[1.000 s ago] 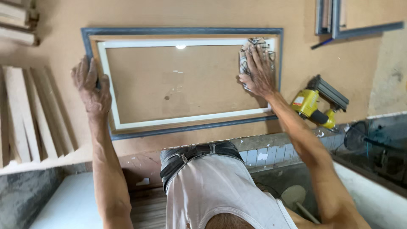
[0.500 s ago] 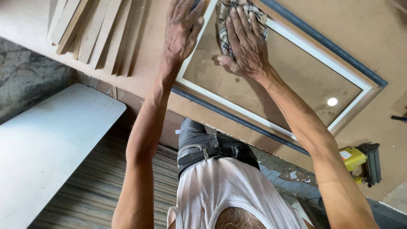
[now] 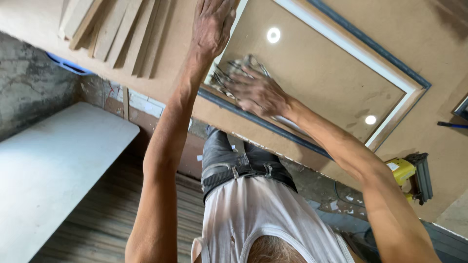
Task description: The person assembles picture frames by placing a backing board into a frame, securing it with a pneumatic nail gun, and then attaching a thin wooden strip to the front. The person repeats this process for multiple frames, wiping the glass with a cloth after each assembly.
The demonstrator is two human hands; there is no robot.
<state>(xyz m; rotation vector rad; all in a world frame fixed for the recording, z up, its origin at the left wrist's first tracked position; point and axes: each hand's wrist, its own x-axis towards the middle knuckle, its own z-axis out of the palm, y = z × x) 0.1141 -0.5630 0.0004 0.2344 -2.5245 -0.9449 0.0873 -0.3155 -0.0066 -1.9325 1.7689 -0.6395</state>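
A grey and white picture frame (image 3: 390,63) with glass lies flat on a brown board table (image 3: 165,97). My left hand (image 3: 210,27) presses flat on the frame's left corner, fingers spread. My right hand (image 3: 256,90) holds a crumpled grey cloth (image 3: 229,75) against the glass near the frame's near edge. Two ceiling lights reflect in the glass.
Several wooden strips (image 3: 114,29) lie on the table at the upper left. A yellow nail gun (image 3: 412,173) rests at the table's near right edge. A white board (image 3: 53,160) stands low on the left over a striped floor. A dark pen (image 3: 451,125) lies far right.
My right hand has drawn the cloth from the frame's far side towards the near edge. The view has kept tilting left. My left hand stays on the corner.
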